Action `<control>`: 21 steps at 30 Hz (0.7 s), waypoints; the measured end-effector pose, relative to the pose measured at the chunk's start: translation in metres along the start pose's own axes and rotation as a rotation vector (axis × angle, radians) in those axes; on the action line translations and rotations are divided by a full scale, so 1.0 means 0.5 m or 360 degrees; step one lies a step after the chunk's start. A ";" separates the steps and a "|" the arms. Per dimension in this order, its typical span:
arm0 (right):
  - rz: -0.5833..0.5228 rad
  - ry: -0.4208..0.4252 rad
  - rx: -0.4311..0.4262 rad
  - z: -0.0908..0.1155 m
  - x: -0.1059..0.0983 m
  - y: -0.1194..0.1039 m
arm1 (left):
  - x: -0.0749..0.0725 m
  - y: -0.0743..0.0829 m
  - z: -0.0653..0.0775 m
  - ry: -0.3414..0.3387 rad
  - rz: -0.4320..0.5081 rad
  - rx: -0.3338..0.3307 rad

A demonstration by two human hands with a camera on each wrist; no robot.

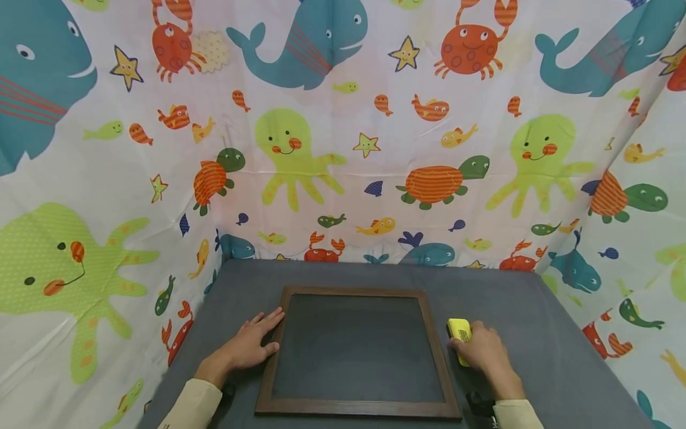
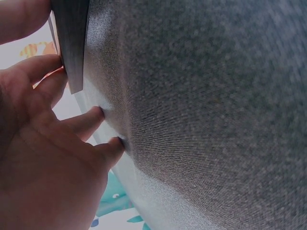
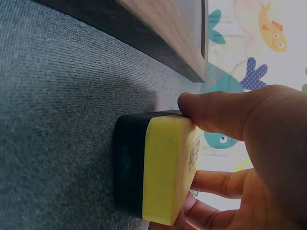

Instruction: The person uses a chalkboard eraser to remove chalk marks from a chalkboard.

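Note:
A chalkboard (image 1: 356, 348) in a brown wooden frame lies flat on the grey cloth-covered table. At its left edge rests my left hand (image 1: 250, 342), the fingers spread, with fingertips at the wooden frame; in the left wrist view two fingers of this hand (image 2: 57, 139) reach down to the cloth beside the frame's corner (image 2: 72, 57). To the right of the board, my right hand (image 1: 485, 351) grips a yellow and black board eraser (image 1: 460, 330). The right wrist view shows the thumb and fingers on opposite sides of the eraser (image 3: 165, 167), its dark side against the cloth.
Grey cloth (image 1: 541, 333) covers the table around the board. A white curtain (image 1: 332, 149) printed with sea animals hangs behind the table and along both sides. The board's wooden frame (image 3: 163, 33) runs close beside the eraser.

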State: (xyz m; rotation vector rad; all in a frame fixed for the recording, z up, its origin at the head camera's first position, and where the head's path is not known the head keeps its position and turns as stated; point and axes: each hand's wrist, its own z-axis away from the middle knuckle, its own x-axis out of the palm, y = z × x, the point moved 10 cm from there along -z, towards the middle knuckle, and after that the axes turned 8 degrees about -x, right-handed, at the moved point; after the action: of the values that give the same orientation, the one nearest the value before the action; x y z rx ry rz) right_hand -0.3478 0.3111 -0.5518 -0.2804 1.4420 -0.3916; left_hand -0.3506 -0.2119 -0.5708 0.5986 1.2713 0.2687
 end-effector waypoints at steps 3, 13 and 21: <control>0.0000 0.0008 0.0006 0.000 0.000 -0.001 | 0.001 -0.004 -0.001 -0.0002 -0.0005 -0.0029; 0.0008 -0.0011 0.0022 -0.004 0.008 0.006 | 0.005 -0.005 -0.002 -0.0016 0.0007 -0.0028; 0.0001 -0.0027 0.0029 0.002 0.013 0.010 | 0.012 -0.008 -0.001 -0.0036 -0.0011 -0.0038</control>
State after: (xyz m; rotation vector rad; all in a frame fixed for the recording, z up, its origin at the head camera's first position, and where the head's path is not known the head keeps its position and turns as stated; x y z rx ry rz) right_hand -0.3460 0.3129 -0.5596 -0.2682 1.4211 -0.4008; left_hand -0.3498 -0.2121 -0.5778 0.5754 1.2470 0.2701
